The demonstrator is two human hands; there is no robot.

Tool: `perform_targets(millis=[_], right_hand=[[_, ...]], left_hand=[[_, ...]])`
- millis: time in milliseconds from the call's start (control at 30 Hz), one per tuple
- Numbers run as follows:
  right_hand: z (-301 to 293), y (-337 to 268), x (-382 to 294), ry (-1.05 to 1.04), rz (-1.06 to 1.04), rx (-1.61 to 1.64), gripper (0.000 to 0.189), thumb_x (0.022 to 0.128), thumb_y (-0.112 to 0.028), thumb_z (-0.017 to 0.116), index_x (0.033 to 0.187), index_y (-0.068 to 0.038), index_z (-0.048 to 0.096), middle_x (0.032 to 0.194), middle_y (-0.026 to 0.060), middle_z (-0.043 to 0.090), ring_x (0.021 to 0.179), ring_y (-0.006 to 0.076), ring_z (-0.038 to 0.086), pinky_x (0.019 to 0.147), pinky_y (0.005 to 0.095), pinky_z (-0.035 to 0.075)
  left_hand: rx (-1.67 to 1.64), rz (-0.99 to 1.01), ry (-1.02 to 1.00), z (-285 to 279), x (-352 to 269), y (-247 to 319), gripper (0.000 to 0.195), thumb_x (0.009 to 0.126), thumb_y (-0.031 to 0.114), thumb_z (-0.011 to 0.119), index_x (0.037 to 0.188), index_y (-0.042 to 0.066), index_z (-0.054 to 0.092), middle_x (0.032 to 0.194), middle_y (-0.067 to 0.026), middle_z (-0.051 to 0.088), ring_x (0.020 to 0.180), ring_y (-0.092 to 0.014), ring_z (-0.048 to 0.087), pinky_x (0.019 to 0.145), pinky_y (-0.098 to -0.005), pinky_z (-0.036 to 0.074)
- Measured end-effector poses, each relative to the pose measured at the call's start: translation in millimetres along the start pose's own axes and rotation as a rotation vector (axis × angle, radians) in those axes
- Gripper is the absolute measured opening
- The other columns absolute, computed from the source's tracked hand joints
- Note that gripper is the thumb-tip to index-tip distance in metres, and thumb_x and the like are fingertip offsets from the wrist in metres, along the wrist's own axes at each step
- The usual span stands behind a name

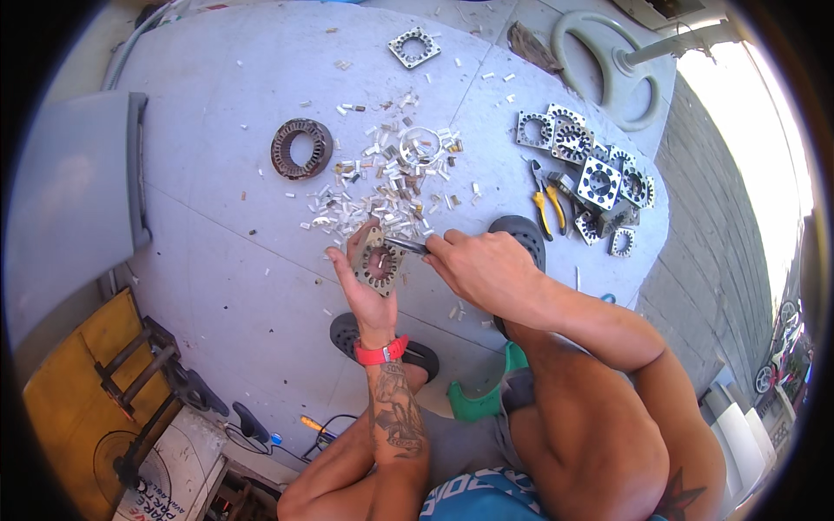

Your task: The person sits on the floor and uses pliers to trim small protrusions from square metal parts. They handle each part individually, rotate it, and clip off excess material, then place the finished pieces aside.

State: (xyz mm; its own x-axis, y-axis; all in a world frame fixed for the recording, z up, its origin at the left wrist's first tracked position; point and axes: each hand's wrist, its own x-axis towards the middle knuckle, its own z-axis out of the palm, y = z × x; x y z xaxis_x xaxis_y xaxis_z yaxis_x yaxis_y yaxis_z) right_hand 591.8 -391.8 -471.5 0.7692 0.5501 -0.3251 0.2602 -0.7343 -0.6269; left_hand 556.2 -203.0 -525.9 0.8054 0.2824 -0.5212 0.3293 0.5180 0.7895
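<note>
My left hand point(365, 286), with a red-strapped watch on the wrist, holds a squarish metal motor stator core point(360, 268) tilted up. Slots ring its round bore, and a pale sliver shows in the opening. In my right hand point(485, 270) is a slim metal hand tool point(405, 245) with a tapered tip; my fingers hide its handle, so its exact kind is unclear. The tip meets the upper edge of the core. Just beyond both hands lies a loose heap of small white, clear and brownish slot-insulation pieces point(397, 189).
A round, brown stator core point(280, 151) lies left of the heap. One square core point(414, 47) is at the far side. Several more cores point(599, 182) are piled at right beside yellow-handled diagonal cutters point(548, 202). A grey fan base point(573, 58) stands beyond them.
</note>
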Motion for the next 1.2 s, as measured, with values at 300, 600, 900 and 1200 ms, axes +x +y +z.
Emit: perform_targets(millis=[300,600,900,1200], right_hand=[[-28.2,11.6,0.9,-0.063,-0.016,-0.067,0.027,0.103,-0.026,0.057,0.105,-0.001,0.066,0.084,0.0157,0.071,0.074,0.0362,0.073,0.064,0.0461,0.058],[13.2,6.8,9.8,0.132,-0.079,0.061,0.027,0.103,-0.028,0.057,0.107,-0.003,0.066,0.086,0.0142,0.071,0.07,0.0352,0.072,0.061,0.0453,0.059],[-7.7,13.9,11.3,-0.015,0.006,-0.004,0.026,0.103,-0.027,0.056,0.107,-0.003,0.065,0.092,0.0163,0.071,0.074,0.0378,0.072,0.064,0.0482,0.059],[-4.4,5.5,13.1,0.023,-0.024,0.039,0.026,0.103,-0.028,0.055,0.106,-0.004,0.066,0.09,0.0151,0.071,0.075,0.0373,0.072,0.065,0.0482,0.058]], left_hand=[[-0.174,-0.258,0.203,-9.1,13.6,10.7,0.083,0.1,0.074,0.04,0.131,-0.002,0.058,0.126,-0.0193,0.061,0.11,-0.033,0.062,0.099,-0.0574,0.05],[-0.278,-0.325,0.15,-4.8,7.3,7.8,0.077,0.101,0.071,0.04,0.135,0.004,0.052,0.129,-0.0156,0.057,0.118,-0.038,0.058,0.094,-0.0629,0.051],[-0.009,-0.205,0.006,-8.0,7.4,6.7,0.073,0.103,0.071,0.039,0.133,0.006,0.054,0.128,-0.0103,0.058,0.113,-0.036,0.064,0.085,-0.0595,0.056],[-0.118,-0.253,0.064,-3.9,6.7,10.4,0.071,0.103,0.068,0.043,0.135,0.006,0.054,0.125,-0.0099,0.059,0.111,-0.032,0.063,0.086,-0.0548,0.056]])
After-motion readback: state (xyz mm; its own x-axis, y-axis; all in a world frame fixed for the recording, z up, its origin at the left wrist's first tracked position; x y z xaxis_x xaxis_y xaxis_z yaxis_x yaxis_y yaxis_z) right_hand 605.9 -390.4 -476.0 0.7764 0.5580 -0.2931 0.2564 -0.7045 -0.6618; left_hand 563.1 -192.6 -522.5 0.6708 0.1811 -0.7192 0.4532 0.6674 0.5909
